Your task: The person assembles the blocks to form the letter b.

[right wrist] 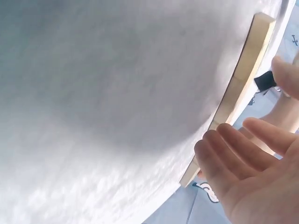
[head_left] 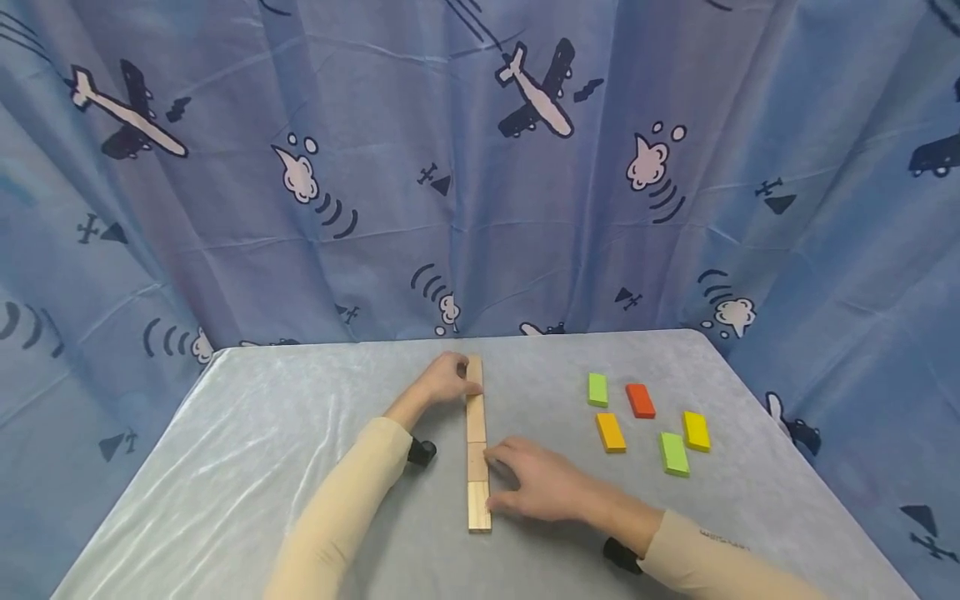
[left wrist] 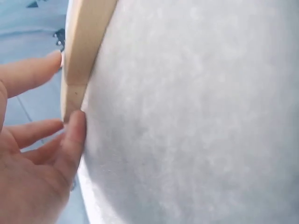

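Plain wooden blocks lie end to end in one straight row, running away from me across the middle of the cloth. At the row's far end, the left hand touches the farthest block from the left; its fingers reach that block's end in the left wrist view. Nearer to me, the right hand is at the row's right side, with finger and thumb tips at the two nearest blocks. Its fingers look extended in the right wrist view, where they hide part of the row.
Right of the row lie several coloured blocks: a green block, a red block, an orange block, a yellow block and another green block. A white cloth covers the table. A blue curtain hangs behind.
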`<state>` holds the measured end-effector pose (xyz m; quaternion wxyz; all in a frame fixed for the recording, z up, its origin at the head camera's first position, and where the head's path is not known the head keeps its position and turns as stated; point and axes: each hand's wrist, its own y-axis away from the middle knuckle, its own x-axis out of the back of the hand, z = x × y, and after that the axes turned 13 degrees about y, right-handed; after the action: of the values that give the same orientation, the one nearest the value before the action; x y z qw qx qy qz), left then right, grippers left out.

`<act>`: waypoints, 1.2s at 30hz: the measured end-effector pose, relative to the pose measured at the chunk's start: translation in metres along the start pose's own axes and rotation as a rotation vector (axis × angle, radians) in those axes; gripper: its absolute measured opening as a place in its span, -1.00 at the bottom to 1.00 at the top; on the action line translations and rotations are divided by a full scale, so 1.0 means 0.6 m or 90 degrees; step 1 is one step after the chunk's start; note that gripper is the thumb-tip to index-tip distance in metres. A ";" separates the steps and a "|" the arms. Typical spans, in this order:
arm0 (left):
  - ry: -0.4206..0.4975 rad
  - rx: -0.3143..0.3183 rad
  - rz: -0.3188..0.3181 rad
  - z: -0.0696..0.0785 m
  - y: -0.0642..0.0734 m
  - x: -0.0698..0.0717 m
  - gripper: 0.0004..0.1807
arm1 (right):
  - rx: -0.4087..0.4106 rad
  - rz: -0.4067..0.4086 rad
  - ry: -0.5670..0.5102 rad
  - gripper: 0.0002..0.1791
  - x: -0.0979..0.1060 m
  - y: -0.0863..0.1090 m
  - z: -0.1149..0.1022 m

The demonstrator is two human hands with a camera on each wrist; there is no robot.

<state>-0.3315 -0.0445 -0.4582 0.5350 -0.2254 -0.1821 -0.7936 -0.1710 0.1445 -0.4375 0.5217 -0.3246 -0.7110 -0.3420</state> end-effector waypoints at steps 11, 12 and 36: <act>-0.017 -0.064 -0.044 0.012 0.041 -0.005 -0.48 | -0.049 0.066 -0.020 -0.51 0.018 0.028 0.036; -0.011 -0.058 -0.046 0.010 0.044 -0.006 -0.49 | -0.056 0.072 -0.022 -0.52 0.018 0.031 0.041; -0.006 -0.090 -0.087 -0.001 0.113 -0.010 -0.47 | -0.233 0.219 -0.020 -0.52 0.033 0.109 0.184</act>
<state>-0.2668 -0.0647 -0.4586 0.4614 -0.2535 -0.1434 -0.8380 -0.1798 0.2740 -0.4331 0.4933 -0.5353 -0.5795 -0.3664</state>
